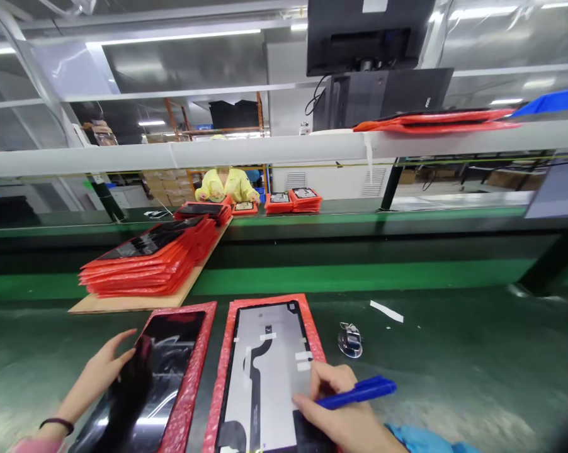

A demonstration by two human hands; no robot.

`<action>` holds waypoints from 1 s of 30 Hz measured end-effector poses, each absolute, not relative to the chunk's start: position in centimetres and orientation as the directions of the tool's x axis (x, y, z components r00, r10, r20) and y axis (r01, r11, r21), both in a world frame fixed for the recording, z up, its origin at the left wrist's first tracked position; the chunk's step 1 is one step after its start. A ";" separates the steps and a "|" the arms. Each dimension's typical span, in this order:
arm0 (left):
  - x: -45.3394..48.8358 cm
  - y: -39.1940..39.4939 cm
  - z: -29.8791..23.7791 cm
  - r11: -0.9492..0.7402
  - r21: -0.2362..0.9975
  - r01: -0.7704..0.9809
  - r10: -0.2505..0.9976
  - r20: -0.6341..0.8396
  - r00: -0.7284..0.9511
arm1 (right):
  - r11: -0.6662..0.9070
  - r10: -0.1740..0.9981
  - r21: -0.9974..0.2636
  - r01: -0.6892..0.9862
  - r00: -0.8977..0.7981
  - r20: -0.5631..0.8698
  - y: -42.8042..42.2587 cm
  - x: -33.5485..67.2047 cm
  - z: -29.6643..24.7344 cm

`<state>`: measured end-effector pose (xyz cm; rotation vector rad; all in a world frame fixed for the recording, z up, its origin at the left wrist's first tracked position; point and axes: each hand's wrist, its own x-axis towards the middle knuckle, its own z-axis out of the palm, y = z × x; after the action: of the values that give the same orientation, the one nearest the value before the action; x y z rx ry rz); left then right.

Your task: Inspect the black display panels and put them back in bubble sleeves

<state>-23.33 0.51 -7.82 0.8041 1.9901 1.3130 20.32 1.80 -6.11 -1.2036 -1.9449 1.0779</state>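
The right hand (340,409) is gripping a blue marker (359,391) between thumb and fingers, the pen lying across the hand and pointing right, while the fingertips are pressing on the lower right part of a grey panel (265,377). That panel is lying back-up on a red bubble-wrap sheet (225,371) whose edges are showing as a narrow red border on the left, top and right. The left hand (102,368) is spread open, gripping nothing, its fingers resting at the left edge of a second, glossy black panel (164,371) on its own red wrap, just beside the first and nearly touching it along the inner edges.

Both panels are sitting at the near edge of the green work surface (454,365). To the right of the grey panel a small clear tape dispenser (350,340) is standing near, with a white strip (386,311) a little beyond; past these the surface is running open toward the right. To the upper left a stack of red-wrapped panels (147,261) is resting on a board, well apart from the hands. Across the belt a person in a yellow top (227,185) is working among more red stacks
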 end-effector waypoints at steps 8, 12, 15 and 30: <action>-10.1 -1.1 -5.4 0.239 0.971 -0.006 0.942 -0.233 -0.240 | 0.388 0.874 -0.719 0.577 -0.477 0.089 2.1 19.6 -6.3; -7.1 -1.7 -5.0 0.323 0.938 -0.124 0.935 -0.337 -0.115 | 0.376 0.881 -0.725 0.578 -0.464 0.087 1.9 19.5 -6.1; -7.0 -1.8 -4.0 0.402 0.897 -0.186 0.908 -0.417 -0.050 | 0.312 0.904 -0.835 0.453 -0.413 0.113 2.1 19.4 -6.1; -3.3 1.2 -1.5 0.432 0.878 -0.206 0.901 -0.427 0.068 | -0.091 0.908 -0.978 -0.187 -0.418 -0.005 3.1 19.2 -6.9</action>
<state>-3.32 1.18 -1.51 0.7358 1.2149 0.9586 19.18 3.12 -6.86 -0.8558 -1.3272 1.6439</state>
